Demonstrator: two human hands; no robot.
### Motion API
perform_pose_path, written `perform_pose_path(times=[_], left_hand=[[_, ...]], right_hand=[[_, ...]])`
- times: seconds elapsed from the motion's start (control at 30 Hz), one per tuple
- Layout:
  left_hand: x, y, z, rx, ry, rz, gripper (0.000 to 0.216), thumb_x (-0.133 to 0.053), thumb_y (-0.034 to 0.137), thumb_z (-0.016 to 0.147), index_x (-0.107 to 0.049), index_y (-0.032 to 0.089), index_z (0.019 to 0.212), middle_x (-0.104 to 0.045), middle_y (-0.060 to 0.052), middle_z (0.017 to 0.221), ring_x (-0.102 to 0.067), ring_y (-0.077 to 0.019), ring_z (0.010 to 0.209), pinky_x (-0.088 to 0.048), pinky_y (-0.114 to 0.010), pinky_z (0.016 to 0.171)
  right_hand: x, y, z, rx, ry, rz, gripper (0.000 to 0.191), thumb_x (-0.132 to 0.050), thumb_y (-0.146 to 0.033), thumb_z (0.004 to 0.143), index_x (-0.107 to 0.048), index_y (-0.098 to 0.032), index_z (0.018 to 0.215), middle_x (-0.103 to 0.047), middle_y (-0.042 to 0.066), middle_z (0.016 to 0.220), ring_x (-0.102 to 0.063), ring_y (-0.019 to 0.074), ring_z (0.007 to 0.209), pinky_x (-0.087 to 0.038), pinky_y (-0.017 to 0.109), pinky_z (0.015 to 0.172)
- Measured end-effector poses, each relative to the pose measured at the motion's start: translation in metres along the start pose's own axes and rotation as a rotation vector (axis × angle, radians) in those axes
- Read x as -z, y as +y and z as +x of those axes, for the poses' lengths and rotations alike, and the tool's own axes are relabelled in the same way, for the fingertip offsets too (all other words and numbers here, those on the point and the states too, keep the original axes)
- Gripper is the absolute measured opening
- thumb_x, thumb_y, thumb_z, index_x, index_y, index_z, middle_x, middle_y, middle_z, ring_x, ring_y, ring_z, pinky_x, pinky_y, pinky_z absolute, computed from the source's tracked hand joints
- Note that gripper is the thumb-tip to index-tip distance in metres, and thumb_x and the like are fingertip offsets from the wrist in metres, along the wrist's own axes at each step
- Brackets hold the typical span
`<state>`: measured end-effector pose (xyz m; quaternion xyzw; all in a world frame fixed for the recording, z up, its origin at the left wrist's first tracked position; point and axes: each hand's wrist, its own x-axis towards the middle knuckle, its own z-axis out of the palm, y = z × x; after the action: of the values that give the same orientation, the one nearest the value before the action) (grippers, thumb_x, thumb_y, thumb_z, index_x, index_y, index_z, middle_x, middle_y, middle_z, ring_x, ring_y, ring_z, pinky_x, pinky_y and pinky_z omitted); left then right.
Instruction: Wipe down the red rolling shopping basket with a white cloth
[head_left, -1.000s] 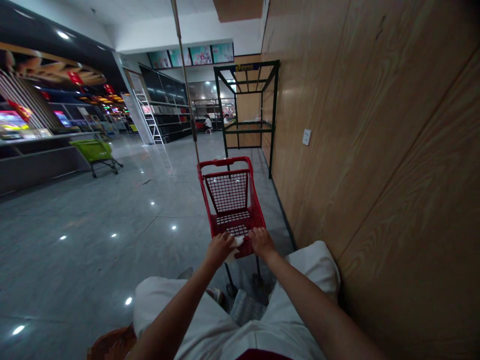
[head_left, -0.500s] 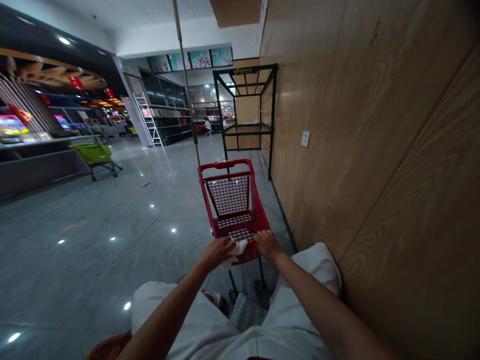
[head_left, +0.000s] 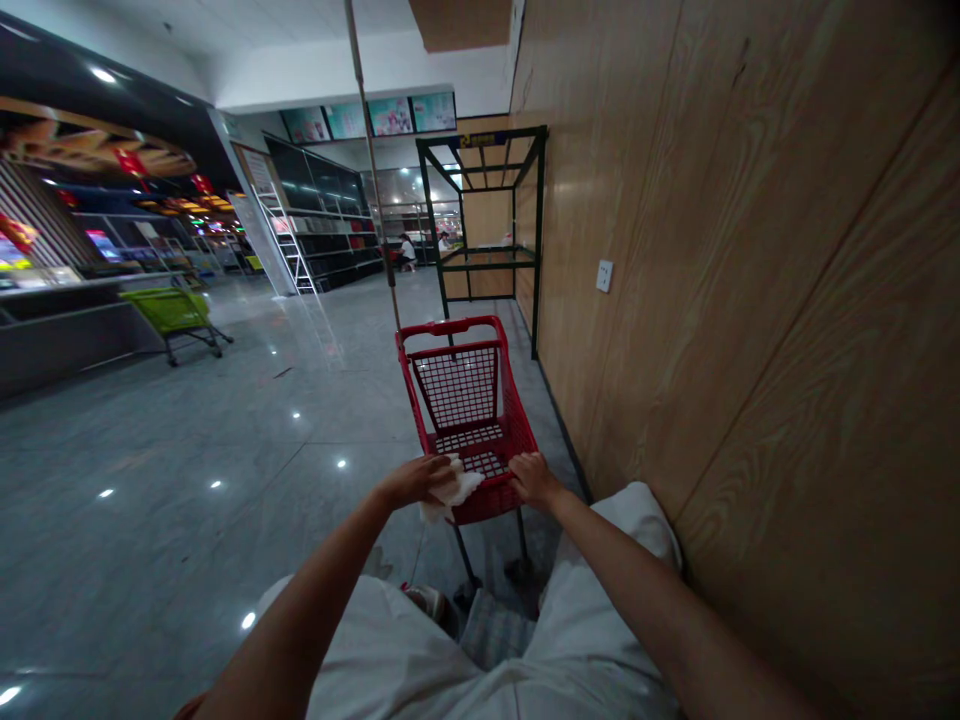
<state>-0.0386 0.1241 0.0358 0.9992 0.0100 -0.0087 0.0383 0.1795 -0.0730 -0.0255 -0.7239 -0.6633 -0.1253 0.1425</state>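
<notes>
Red shopping cart (head_left: 514, 415) with gridded back panel (head_left: 456, 386), slim dark legs (head_left: 465, 555)

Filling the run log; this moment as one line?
left hand: holds cloth at near left corner of cart | right hand: on near right corner

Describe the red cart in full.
The cart is red and looks plastic, with a gridded panel and a bar handle at the far end. Dark legs run down to wheels. It stands upright on the floor, beside the wood-look wall. The right hand grips its near rim; the left hand holds a white cloth at that rim's left. A pole rises by its far left corner; contact is unclear.
</notes>
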Motion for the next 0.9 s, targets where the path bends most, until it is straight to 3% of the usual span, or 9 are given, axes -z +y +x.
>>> perform_pose_path(times=[0.2, 0.37, 0.5, 0.6, 0.7, 0.8, 0.9], left_hand=[[0.014, -0.003, 0.002, -0.049, -0.037, -0.067, 0.053, -0.062, 0.021, 0.079, -0.048, 0.032, 0.129, -0.043, -0.004, 0.141, -0.042, -0.0189, 0.127, -0.036, -0.03, 0.103], [0.021, -0.009, 0.023, -0.063, 0.013, -0.031, 0.046, -0.05, 0.014, 0.085, -0.049, 0.03, 0.128, -0.042, -0.004, 0.142, -0.041, -0.0176, 0.127, -0.033, -0.031, 0.105], [0.019, -0.001, 0.039, -0.008, 0.01, 0.042, 0.044, -0.051, 0.016, 0.085, -0.05, 0.027, 0.127, -0.046, -0.007, 0.136, -0.047, -0.0185, 0.12, -0.035, -0.031, 0.102], [0.013, 0.01, 0.046, 0.031, 0.03, 0.122, 0.043, -0.054, 0.02, 0.084, -0.05, 0.027, 0.126, -0.05, -0.007, 0.13, -0.048, -0.0203, 0.116, -0.03, -0.037, 0.106], [0.005, 0.017, 0.055, 0.046, 0.073, 0.178, 0.045, -0.054, 0.019, 0.083, -0.048, 0.024, 0.128, -0.051, -0.008, 0.129, -0.045, -0.0212, 0.12, -0.023, -0.042, 0.11], [-0.004, 0.021, 0.066, 0.031, 0.121, 0.191, 0.044, -0.054, 0.02, 0.084, -0.048, 0.023, 0.127, -0.053, -0.008, 0.126, -0.046, -0.0204, 0.12, -0.024, -0.04, 0.11], [-0.011, 0.025, 0.076, 0.042, 0.166, 0.17, 0.044, -0.056, 0.021, 0.083, -0.049, 0.023, 0.126, -0.054, -0.007, 0.123, -0.049, -0.0198, 0.115, -0.03, -0.036, 0.106]], right_hand=[[0.003, 0.005, -0.001, -0.026, 0.011, 0.061, 0.01, -0.048, -0.018, 0.078, -0.057, -0.016, 0.083, -0.062, 0.004, 0.085, -0.051, 0.0175, 0.081, -0.028, 0.029, 0.073], [0.009, 0.026, -0.01, -0.048, 0.001, 0.094, 0.006, -0.052, -0.022, 0.075, -0.056, -0.017, 0.076, -0.061, 0.002, 0.079, -0.051, 0.017, 0.077, -0.028, 0.029, 0.073], [0.021, 0.04, -0.021, -0.057, -0.034, 0.12, 0.013, -0.053, -0.028, 0.079, -0.057, -0.017, 0.077, -0.061, 0.002, 0.08, -0.051, 0.0172, 0.08, -0.03, 0.03, 0.078], [0.021, 0.021, -0.022, -0.044, -0.001, 0.15, 0.018, -0.046, -0.028, 0.087, -0.061, -0.018, 0.087, -0.063, 0.004, 0.094, -0.052, 0.0176, 0.093, -0.027, 0.035, 0.091], [0.007, -0.024, -0.013, -0.005, 0.047, 0.143, 0.024, -0.046, -0.031, 0.089, -0.058, -0.019, 0.107, -0.061, 0.007, 0.109, -0.049, 0.0189, 0.105, -0.023, 0.038, 0.098], [-0.012, -0.063, -0.001, -0.172, 0.081, 0.078, 0.029, -0.048, -0.033, 0.089, -0.057, -0.013, 0.108, -0.061, 0.013, 0.107, -0.05, 0.0234, 0.102, -0.028, 0.038, 0.095], [-0.019, -0.068, 0.005, -0.295, 0.09, 0.045, 0.026, -0.045, -0.03, 0.09, -0.058, -0.012, 0.104, -0.062, 0.014, 0.107, -0.05, 0.0246, 0.101, -0.027, 0.04, 0.095]])
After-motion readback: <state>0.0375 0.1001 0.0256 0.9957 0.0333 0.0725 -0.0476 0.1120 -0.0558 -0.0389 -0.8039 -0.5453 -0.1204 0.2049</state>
